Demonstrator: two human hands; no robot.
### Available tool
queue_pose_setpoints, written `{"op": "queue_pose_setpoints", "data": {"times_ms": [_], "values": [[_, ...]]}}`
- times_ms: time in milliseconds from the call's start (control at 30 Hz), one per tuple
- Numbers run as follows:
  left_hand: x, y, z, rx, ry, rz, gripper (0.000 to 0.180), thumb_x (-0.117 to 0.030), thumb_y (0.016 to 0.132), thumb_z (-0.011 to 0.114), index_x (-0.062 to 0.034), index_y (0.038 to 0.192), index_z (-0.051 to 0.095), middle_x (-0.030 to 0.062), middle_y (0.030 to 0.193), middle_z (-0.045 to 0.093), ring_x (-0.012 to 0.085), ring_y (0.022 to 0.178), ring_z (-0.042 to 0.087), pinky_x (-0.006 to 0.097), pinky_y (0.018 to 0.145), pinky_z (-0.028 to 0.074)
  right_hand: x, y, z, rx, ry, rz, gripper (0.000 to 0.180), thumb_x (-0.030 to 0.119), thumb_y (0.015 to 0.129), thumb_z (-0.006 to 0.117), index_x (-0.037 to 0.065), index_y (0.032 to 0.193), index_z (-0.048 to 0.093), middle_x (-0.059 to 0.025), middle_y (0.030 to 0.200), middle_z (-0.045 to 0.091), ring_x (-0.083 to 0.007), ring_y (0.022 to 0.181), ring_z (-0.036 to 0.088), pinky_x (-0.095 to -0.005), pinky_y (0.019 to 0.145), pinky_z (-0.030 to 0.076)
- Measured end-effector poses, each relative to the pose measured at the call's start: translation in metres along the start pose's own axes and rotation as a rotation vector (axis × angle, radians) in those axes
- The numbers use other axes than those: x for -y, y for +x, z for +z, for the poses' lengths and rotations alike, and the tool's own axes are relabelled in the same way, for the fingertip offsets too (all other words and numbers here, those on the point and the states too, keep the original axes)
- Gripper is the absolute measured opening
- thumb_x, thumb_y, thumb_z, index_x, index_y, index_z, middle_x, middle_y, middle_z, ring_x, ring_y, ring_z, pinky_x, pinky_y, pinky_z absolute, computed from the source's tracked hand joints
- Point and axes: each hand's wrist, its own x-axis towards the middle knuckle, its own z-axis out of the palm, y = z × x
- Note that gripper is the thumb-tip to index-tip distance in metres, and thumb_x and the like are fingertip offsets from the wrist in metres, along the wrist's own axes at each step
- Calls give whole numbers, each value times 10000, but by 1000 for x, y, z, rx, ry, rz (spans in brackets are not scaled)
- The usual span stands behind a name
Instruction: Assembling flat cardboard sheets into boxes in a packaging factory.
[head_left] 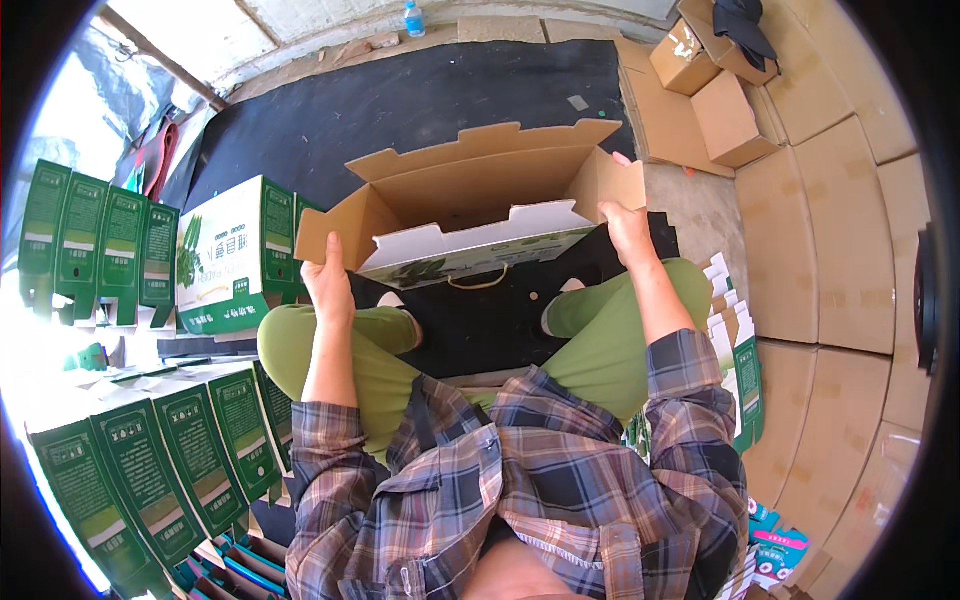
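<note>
both hands on a half-built box, seated on the floor

head view: left hand (328,283) grips the left end flap and right hand (627,228) grips the right end of one open brown cardboard carton with a green-and-white printed front (470,215), held over the knees. looks like mid-assembly; i'd guess squaring it calls for an even push from both ends. one finished green-and-white box (235,255) sits left, four upright green folded flats (95,245) beyond.

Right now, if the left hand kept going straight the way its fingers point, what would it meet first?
The left hand already grips the open cardboard box's side flap; pushing on, it would likely meet that flap first, though depth is unclear.
</note>
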Motion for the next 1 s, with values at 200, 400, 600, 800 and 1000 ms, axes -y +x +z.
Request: {"op": "queue_pose_setpoints", "data": {"times_ms": [200, 400, 600, 800, 1000], "values": [[-6, 17, -13, -136, 310, 135, 503, -155, 873, 674, 13, 1301, 469, 88, 1076, 606, 175, 959, 573, 299, 864, 450, 8, -4, 3, 39, 97, 132, 694, -63, 726, 459, 55, 1400, 343, -89, 1292, 476, -180, 1200, 457, -304, 1010, 363], [-39, 19, 13, -245, 1555, 586, 884, -22, 700, 729, -181, 1461, 307, 114, 1412, 371, 290, 1334, 328, 539, 1077, 234, 11, -11, -3, 80, 160, 162, 698, -75, 724, 449, 66, 1399, 338, -82, 1262, 490, -169, 1167, 471, -291, 982, 377], [-41, 12, 40, 238, 1248, 818, 806, -34, 680, 753, -157, 1397, 407, 80, 1317, 480, 286, 1291, 383, 490, 1110, 230, 13, -18, -8, 110, 104, 140, 692, -78, 713, 453, 58, 1385, 365, -78, 1272, 486, -165, 1175, 460, -287, 1007, 350], [-25, 16, 24, 528, 1065, 802, 372, 20, 700, 669, -138, 1036, 669, 65, 946, 584, 278, 945, 563, 446, 943, 416, 8, -18, -12, 112, 148, 116, 696, -79, 698, 456, 27, 1379, 364, -75, 1314, 461, -160, 1245, 423, -281, 1051, 309], [-32, 10, 27, 629, 1254, 686, 452, 51, 647, 652, -156, 1049, 653, 58, 948, 563, 276, 992, 544, 454, 951, 394, 6, -18, -19, 114, 67, 95, 698, -78, 699, 463, 2, 1383, 350, -78, 1338, 450, -159, 1278, 403, -280, 1070, 295]]}}
